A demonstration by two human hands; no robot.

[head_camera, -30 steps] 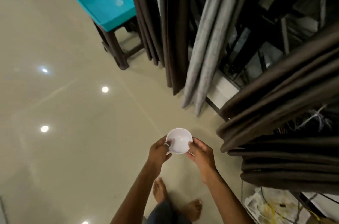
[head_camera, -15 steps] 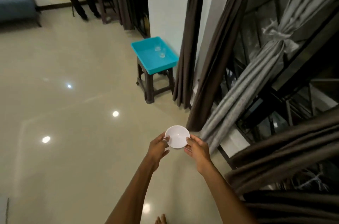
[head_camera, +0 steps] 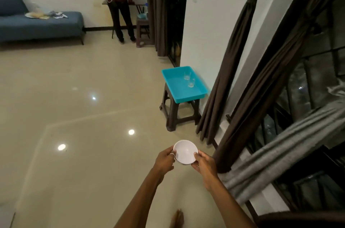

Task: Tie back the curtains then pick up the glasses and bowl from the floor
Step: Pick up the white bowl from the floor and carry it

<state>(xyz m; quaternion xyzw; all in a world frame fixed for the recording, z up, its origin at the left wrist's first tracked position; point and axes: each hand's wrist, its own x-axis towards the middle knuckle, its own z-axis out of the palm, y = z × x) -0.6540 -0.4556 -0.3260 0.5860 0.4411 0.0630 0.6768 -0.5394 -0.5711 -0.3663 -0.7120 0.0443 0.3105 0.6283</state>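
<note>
A: Where was the bowl [head_camera: 185, 151]?

B: Off the floor [head_camera: 74, 134], held up in front of the person between both hands. It was white and looked empty.

A: And the fingers?

B: Grasping it from each side. The left hand [head_camera: 165, 159] pinched the left rim with its thumb on top. The right hand [head_camera: 204, 162] curled round the right rim and the underside.

A: The glasses [head_camera: 189, 79]?

B: Two clear ones stood in a teal tray [head_camera: 177, 87], along its right edge and nearer the far right corner. They were close together, but I couldn't tell whether they touched. The tray sat on a dark stool [head_camera: 169, 108] against the wall, well beyond the bowl.

A: The curtains?

B: A brown curtain [head_camera: 237, 45] just right of the stool was gathered by a tie high up. A grey curtain [head_camera: 283, 151] swept across the window at the right, near the right hand.

A: Anything else?

B: A blue sofa [head_camera: 41, 24] by the far wall, and another person [head_camera: 119, 4] standing there with their back turned.
</note>
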